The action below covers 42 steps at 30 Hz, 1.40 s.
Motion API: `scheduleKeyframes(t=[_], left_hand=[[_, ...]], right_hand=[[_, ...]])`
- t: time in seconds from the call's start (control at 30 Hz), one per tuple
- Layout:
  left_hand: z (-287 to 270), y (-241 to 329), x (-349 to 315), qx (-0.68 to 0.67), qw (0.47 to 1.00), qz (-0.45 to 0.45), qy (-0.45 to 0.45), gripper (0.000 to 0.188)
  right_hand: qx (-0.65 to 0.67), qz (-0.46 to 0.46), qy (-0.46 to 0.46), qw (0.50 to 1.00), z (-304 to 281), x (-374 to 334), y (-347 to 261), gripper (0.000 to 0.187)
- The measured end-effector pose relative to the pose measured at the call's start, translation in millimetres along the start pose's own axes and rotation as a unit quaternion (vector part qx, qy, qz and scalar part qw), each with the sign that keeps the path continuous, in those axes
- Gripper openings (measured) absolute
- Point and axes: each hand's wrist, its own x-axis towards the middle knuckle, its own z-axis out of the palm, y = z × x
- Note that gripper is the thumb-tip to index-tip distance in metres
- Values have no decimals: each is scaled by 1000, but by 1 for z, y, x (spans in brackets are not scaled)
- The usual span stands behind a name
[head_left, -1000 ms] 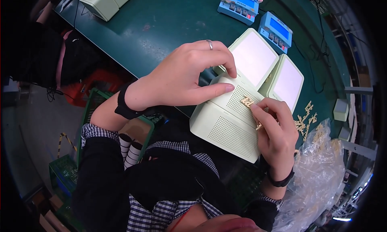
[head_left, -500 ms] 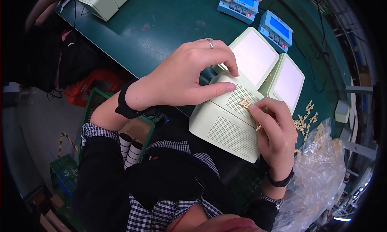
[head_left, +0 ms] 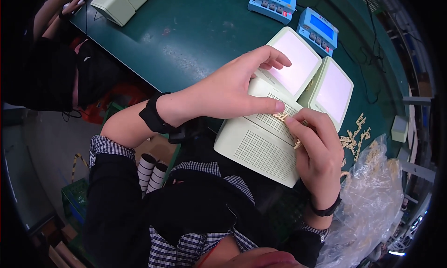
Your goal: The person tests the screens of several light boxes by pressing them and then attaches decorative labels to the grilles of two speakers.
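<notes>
Two cream cases with perforated grilles sit side by side at the table's near edge, a nearer case (head_left: 253, 151) and a farther case (head_left: 260, 88). A small gold script-lettering piece (head_left: 280, 116) lies on the farther case's grille. The thumb of my left hand (head_left: 233, 88) presses on the lettering; its other fingers stretch apart above the case and hold nothing. My right hand (head_left: 321, 149) is closed, with fingertips pinched at the lettering's right end. Another bit of gold lettering (head_left: 298, 145) shows beneath its fingers, partly hidden.
Beyond stand two cream cases with pale flat faces (head_left: 298, 58). Blue devices with screens (head_left: 317, 30) sit farther back. Loose gold lettering pieces (head_left: 356, 140) and a clear plastic bag (head_left: 368, 193) lie at right. Another person's hand (head_left: 73, 5) shows at upper left.
My left hand has moved right, and its thumb now rests on the gold lettering. Its fingers have lifted off the case and spread. The right hand stays at the lettering.
</notes>
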Motion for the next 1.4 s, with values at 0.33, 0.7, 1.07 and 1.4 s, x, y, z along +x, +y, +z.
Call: scheduleKeyframes(t=[0.33, 0.7, 1.07, 1.4], left_hand=[[3, 4, 0, -143, 988, -50, -29, 63], [1, 5, -2, -87, 996, -11, -25, 60], [-7, 31, 13, -106, 970, -200, -95, 56], [-7, 45, 27, 84, 958, -218, -167, 52]], right_hand=[[39, -8, 25, 999, 4, -3, 9, 31], [69, -3, 20, 997, 5, -4, 10, 31], [160, 99, 85, 978, -7, -36, 39, 50], [288, 173, 70, 939, 9, -49, 46, 62]])
